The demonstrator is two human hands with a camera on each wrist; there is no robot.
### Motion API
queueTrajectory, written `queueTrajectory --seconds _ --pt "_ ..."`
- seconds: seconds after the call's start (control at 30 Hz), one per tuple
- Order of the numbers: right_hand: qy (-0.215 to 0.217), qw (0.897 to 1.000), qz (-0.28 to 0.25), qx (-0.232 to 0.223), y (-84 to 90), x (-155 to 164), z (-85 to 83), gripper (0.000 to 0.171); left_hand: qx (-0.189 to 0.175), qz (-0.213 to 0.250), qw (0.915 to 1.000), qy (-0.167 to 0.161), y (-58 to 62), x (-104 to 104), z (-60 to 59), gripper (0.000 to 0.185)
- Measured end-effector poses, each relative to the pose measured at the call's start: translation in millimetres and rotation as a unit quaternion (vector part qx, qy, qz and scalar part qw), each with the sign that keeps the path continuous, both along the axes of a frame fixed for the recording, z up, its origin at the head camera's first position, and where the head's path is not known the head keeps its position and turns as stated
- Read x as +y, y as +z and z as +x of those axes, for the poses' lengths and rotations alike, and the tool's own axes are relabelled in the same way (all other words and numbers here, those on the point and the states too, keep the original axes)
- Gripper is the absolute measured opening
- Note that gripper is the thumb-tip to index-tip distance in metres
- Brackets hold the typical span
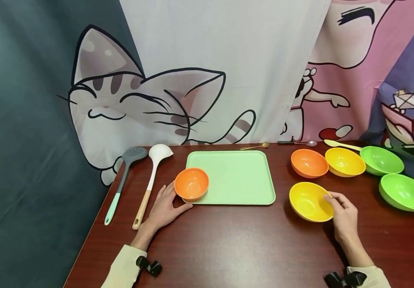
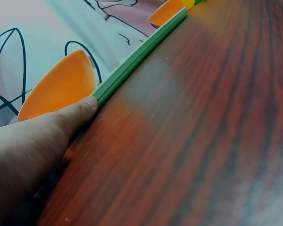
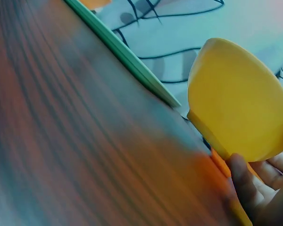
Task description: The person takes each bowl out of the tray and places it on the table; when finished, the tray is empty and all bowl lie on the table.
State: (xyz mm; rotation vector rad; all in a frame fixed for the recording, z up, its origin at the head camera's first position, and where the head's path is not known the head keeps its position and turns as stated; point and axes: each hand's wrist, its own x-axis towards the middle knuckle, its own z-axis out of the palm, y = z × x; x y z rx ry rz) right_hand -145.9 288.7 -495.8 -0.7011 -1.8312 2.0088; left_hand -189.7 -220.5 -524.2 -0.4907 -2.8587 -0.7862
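Note:
My right hand (image 1: 345, 216) pinches the right rim of a yellow bowl (image 1: 309, 202), thumb over the edge. In the right wrist view that bowl (image 3: 238, 99) appears raised off the table and slightly tilted. An orange bowl (image 1: 191, 184) rests on the left front corner of a light green tray (image 1: 239, 176). Beside it lies my left hand (image 1: 165, 208), its fingers stretched along the bowl's left side and the thumb at the tray's front edge. The left wrist view shows the thumb touching the tray (image 2: 137, 59) near its corner; the other fingertips are hidden there.
On the left lie a grey slotted turner (image 1: 124, 176) and a white ladle (image 1: 154, 172). At the right stand another orange bowl (image 1: 309, 163), another yellow bowl (image 1: 345, 161) and two green bowls (image 1: 381, 160). Small spoons (image 1: 255, 147) lie along the back edge before a printed curtain.

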Motion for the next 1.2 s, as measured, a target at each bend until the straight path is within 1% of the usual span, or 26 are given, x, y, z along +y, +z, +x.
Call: queueTrajectory --seconds 0.2,0.3,0.43,0.57,0.73,0.83,0.93,1.07,1.2 --pt "-0.038 0.998 -0.03 -0.031 2.3 21 3.3 0.01 -0.004 0.003 1.0 0.004 0.2 -1 0.3 0.092" --pt "-0.041 0.997 -0.048 -0.034 1.9 29 6.9 0.011 0.0 0.001 1.0 0.002 -1.4 0 -0.2 0.091" --pt "-0.04 0.996 -0.077 -0.018 1.7 37 9.8 0.008 0.009 0.004 1.0 0.002 -3.2 -1 0.3 0.09" --pt "-0.055 0.993 -0.105 -0.007 1.5 45 12.1 0.011 0.013 0.006 0.9999 0.001 -3.7 -1 0.3 0.089" --pt "-0.067 0.988 -0.141 0.009 1.0 61 17.4 0.012 0.007 0.002 1.0 0.003 -2.9 -1 0.5 0.089" --pt "-0.067 0.983 -0.167 0.025 1.5 72 20.8 0.012 0.003 0.003 1.0 0.004 -2.3 -1 0.7 0.09" --pt "-0.074 0.977 -0.196 0.036 1.8 80 22.8 0.011 0.006 0.006 1.0 0.002 -2.9 -1 0.8 0.09" --pt "-0.084 0.97 -0.223 0.043 2.0 85 23.5 0.012 0.008 0.006 0.9999 0.003 -3.8 -1 0.4 0.09" --pt "-0.089 0.964 -0.245 0.052 2.0 87 24.5 0.014 0.0 0.004 1.0 0.003 -3.2 -1 -0.1 0.09"
